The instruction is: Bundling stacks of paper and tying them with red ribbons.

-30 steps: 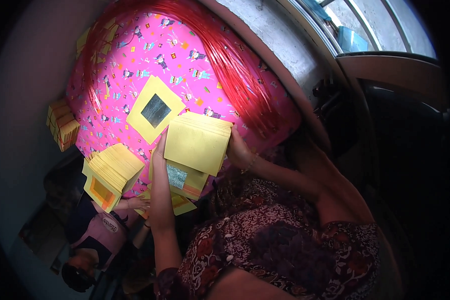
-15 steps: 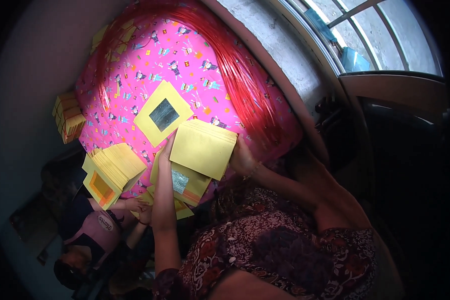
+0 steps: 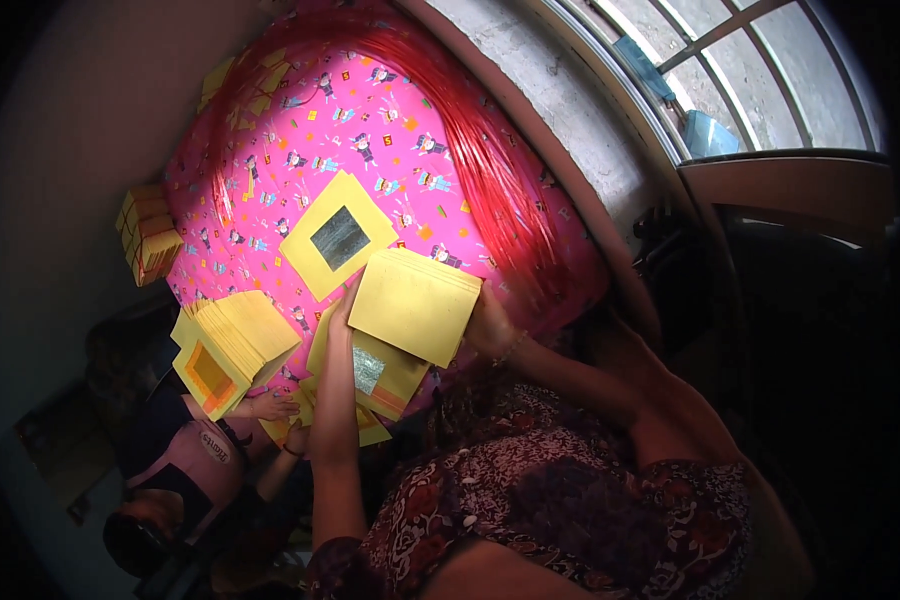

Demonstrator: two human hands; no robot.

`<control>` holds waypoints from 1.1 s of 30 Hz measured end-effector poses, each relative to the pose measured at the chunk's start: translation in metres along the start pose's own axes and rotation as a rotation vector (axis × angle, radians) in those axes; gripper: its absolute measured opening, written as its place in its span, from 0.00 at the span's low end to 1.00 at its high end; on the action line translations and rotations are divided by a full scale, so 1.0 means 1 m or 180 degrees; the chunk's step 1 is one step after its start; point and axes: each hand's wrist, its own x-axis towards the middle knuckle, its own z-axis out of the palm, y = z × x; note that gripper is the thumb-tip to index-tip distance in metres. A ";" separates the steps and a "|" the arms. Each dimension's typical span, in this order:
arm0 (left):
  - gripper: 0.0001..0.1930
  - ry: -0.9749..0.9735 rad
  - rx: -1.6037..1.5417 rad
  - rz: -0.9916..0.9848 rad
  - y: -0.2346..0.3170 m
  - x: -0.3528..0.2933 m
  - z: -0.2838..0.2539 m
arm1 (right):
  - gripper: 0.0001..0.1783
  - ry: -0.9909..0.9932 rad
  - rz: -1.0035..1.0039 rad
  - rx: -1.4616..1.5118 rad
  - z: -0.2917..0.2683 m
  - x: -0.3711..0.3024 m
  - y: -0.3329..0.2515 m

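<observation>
Between my two hands is a thick stack of yellow cards or envelopes [image 3: 415, 308], its plain top facing up. My left hand [image 3: 344, 303] closes on its left edge, with the fingers partly hidden. At the right edge, my right hand [image 3: 490, 322] grips the stack from the side. Beneath it lies a yellow sheet [image 3: 394, 384] with a shiny silvery rectangle and an orange strip. Just beyond is a yellow square [image 3: 300, 255] with a dark grey rectangle [image 3: 339, 238] at its middle.
A pink patterned cloth [image 3: 370, 130] covers the table. Long red shiny strands [image 3: 495, 190] curve across it. At left stand a fanned yellow stack [image 3: 245, 330] and tied yellow bundles [image 3: 148, 235]. A co-worker's hand [image 3: 272, 407] is at the left edge. A barred window [image 3: 740, 80] is at upper right.
The whole view has shifted slightly, so things sit a little further right and lower. My hands keep hold of the yellow stack. The co-worker's hands have moved slightly apart.
</observation>
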 end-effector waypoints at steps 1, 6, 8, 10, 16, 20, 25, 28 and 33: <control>0.36 0.0001 0.0001 0.0031 -0.002 -0.004 -0.001 | 0.41 0.0006 0.0000 0.0141 -0.005 0.000 0.000; 0.36 -0.0001 -0.0058 0.0266 0.008 0.012 0.012 | 0.34 0.0977 -0.0658 -0.0300 -0.051 0.021 -0.006; 0.36 0.0001 -0.0098 0.0360 0.008 0.014 0.013 | 0.22 0.2338 -0.2452 -0.3243 -0.044 0.026 -0.027; 0.36 0.0013 -0.0156 0.0454 0.015 0.019 0.011 | 0.12 0.1406 -0.3254 -0.3398 -0.022 0.047 -0.069; 0.27 0.1156 -0.0251 0.1116 0.022 0.014 0.003 | 0.07 0.1199 -0.4009 -0.5585 0.078 0.143 -0.177; 0.25 0.1279 -0.0258 0.1356 0.043 -0.012 0.027 | 0.09 0.2206 -0.3943 -0.6881 0.072 0.202 -0.221; 0.18 0.1645 -0.0179 0.1846 0.047 -0.032 0.033 | 0.13 0.2188 -0.3688 -0.6799 0.055 0.218 -0.233; 0.16 0.1871 -0.0121 0.2142 0.049 -0.041 0.037 | 0.07 0.2137 -0.3566 -0.6324 0.072 0.194 -0.224; 0.16 0.1748 0.0036 0.2573 0.060 -0.040 0.046 | 0.09 0.1729 -0.3500 -0.6205 0.104 0.146 -0.221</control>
